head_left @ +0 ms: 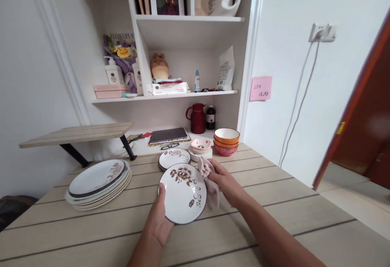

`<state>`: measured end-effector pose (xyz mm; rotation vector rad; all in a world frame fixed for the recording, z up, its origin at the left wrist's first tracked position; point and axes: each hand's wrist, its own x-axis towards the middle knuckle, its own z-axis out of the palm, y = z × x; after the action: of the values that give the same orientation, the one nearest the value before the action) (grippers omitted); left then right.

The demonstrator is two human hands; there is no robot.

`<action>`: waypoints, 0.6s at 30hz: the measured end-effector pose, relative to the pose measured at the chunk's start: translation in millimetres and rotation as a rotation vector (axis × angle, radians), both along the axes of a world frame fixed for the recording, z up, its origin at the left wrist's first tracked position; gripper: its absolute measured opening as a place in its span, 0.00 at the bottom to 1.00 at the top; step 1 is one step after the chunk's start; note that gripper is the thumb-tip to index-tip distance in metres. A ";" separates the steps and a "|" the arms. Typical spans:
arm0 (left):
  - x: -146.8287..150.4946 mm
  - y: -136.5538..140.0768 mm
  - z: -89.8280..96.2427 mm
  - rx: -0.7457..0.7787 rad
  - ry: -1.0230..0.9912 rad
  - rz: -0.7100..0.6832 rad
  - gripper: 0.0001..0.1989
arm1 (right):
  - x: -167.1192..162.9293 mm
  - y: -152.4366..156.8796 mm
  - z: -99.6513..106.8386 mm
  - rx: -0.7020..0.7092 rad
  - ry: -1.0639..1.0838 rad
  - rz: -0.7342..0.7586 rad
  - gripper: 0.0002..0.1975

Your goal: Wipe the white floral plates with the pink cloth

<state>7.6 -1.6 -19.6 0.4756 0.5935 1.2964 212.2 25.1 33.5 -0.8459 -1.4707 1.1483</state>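
Note:
My left hand grips a white plate by its left edge, thumb on top. Brown flowers and a dark rim mark the plate, which is tilted toward me above the table. In my right hand is a bunched pinkish-grey cloth, held at the plate's right edge. Just behind lies a short stack of matching flowered plates. Small dishes with a red pattern are piled to its right. Bowls, orange over red, stand stacked beside them.
A tall stack of large plates sits on the slatted table at left, before a small raised wooden stand. Toward the back are a dark laptop, glasses, a red jug and a dark bottle. Shelves rise above.

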 end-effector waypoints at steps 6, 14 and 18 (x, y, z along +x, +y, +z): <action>0.4 -1.4 3.1 -0.027 0.080 0.070 0.31 | -12.4 -4.5 -4.3 -0.300 0.336 0.073 0.27; 0.1 -8.0 12.1 -0.001 -0.036 -0.063 0.30 | -27.9 -22.2 -1.0 -0.400 0.372 0.299 0.36; 2.8 -11.8 19.5 -0.036 0.091 -0.007 0.33 | -35.9 -18.9 -9.1 -0.507 0.384 0.207 0.34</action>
<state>10.4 -13.4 0.0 0.5086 0.6889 1.2602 176.3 6.1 24.4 -0.7599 -0.9759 1.7750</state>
